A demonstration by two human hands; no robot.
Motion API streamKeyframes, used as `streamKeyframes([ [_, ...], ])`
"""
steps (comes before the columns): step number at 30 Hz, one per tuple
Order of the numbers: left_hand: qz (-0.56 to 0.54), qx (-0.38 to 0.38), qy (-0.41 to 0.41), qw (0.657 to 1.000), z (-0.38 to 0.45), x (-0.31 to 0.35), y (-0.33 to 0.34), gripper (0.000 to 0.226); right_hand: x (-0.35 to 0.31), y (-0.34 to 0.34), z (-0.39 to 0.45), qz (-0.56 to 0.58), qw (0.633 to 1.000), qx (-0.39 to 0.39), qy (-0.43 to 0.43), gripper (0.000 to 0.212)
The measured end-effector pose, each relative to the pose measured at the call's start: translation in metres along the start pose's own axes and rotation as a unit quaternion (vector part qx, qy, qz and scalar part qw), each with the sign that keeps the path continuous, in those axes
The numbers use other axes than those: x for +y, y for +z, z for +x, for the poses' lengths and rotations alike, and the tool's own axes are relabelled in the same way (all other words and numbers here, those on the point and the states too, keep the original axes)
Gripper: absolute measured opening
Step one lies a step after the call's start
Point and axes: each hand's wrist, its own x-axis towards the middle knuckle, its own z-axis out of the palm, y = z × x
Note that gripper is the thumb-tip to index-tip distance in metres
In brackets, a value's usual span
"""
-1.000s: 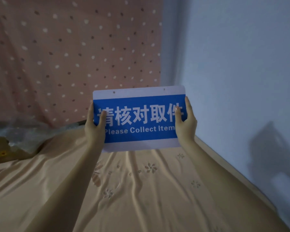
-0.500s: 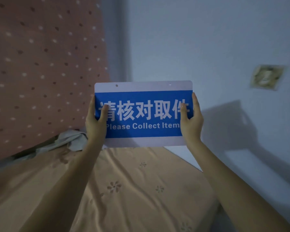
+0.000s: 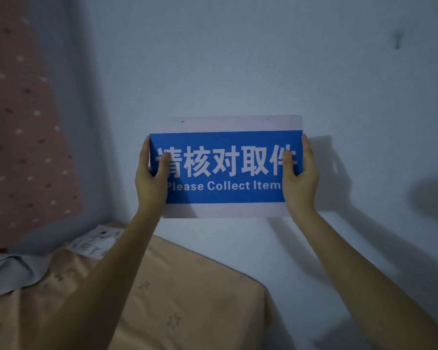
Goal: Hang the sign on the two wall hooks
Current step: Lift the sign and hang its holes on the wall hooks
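Two hands hold the sign [image 3: 225, 168] by its short edges, and what has changed in the last second is what lies behind it. A second ago I had it over the bed with the dotted curtain at its back; half a second ago it was at the corner of the room; now it faces the bare wall [image 3: 238, 59], with the curtain [image 3: 23, 135] off to the left and the bed [image 3: 187, 286] below.

I judge the carry done and the hanging itself about to start. The two small holes along the sign's white top strip, one at [image 3: 182, 122] and one at [image 3: 267, 120], show dark. I cannot make out any hook, so I cannot say whether the hooks are hidden behind the sign or elsewhere on the wall. A small dark mark sits high to the right, too dim to name. How near the sign is to the wall I cannot tell; its shadow falls to the right.

My left hand [image 3: 149, 178] is closed on the left edge, thumb across the blue face over the first character, fingers out of sight behind. My right hand [image 3: 300, 173] clamps the right edge the same way, thumb over the last character. The sign sits level and upright between them.
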Motion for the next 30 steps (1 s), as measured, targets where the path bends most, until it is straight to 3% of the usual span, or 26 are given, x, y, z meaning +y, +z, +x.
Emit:
streamKeyframes([
  [19,-0.146,-0.116,0.062,0.981,-0.005,0.061,0.213,0.054,-0.019,-0.168,0.1,-0.113,0.979,0.139,-0.101,0.05],
  [30,-0.221,-0.169,0.074,0.958,-0.016,0.09,0.314,0.054,-0.027,-0.245,0.145,-0.2,0.953,0.207,-0.097,0.051],
])
